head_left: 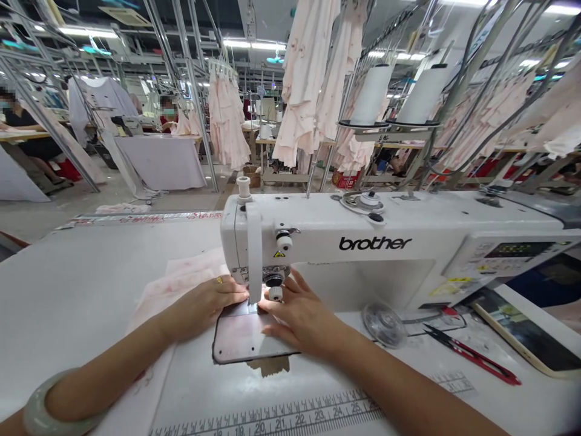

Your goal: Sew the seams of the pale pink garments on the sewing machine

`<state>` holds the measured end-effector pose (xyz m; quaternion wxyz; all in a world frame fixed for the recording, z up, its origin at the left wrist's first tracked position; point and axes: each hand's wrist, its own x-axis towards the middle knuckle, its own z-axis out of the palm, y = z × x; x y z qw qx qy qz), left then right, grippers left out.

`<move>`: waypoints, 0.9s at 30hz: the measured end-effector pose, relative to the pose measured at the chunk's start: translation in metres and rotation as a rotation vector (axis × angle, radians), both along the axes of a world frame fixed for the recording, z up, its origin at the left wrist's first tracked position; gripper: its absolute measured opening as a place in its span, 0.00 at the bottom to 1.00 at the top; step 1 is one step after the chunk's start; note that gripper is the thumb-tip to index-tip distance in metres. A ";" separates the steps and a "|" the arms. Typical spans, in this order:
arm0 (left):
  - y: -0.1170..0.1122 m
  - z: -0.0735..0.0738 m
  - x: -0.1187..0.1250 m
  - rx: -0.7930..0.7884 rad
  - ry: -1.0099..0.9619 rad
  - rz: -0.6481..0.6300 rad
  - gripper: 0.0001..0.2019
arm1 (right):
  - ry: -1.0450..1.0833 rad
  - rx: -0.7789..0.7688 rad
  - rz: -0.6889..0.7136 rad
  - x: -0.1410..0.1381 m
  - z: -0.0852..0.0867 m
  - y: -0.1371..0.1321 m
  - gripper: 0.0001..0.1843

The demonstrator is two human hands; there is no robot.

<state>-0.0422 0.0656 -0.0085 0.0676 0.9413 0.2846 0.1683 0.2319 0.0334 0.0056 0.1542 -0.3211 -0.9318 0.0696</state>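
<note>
A white sewing machine [313, 227] stands before me. My left hand [206, 306] lies on pale pink printed fabric [157, 297], its fingers stretched flat towards the presser foot. The fabric runs under that forearm to the near edge of the view. My right hand [304, 315] is at the other side of the foot, over the metal needle plate [238, 339], with thumb and forefinger apart. Its other fingers reach behind the machine head. The needle and some fingertips are hidden by the white guard strip [255, 251].
Red thread snips [481, 357], a clear bobbin-like disc [384, 324] and a phone [529, 333] lie at the right. A ruler scale [290, 418] runs along the near edge. Thread cones [370, 94] and hanging pink garments [304, 79] are beyond; people sit at the far left.
</note>
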 end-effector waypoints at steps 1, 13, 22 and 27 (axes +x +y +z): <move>0.000 0.000 0.000 -0.003 0.002 0.000 0.23 | 0.012 -0.001 -0.001 0.000 0.000 0.000 0.16; -0.003 0.000 0.001 -0.038 0.033 0.036 0.21 | 0.079 0.028 0.015 0.001 -0.001 0.004 0.11; 0.047 0.021 -0.065 -0.161 0.171 0.318 0.20 | 0.130 0.086 0.029 -0.002 -0.005 0.003 0.11; 0.019 0.042 -0.073 -0.223 0.195 0.543 0.28 | 0.114 0.096 0.096 -0.006 -0.006 -0.001 0.10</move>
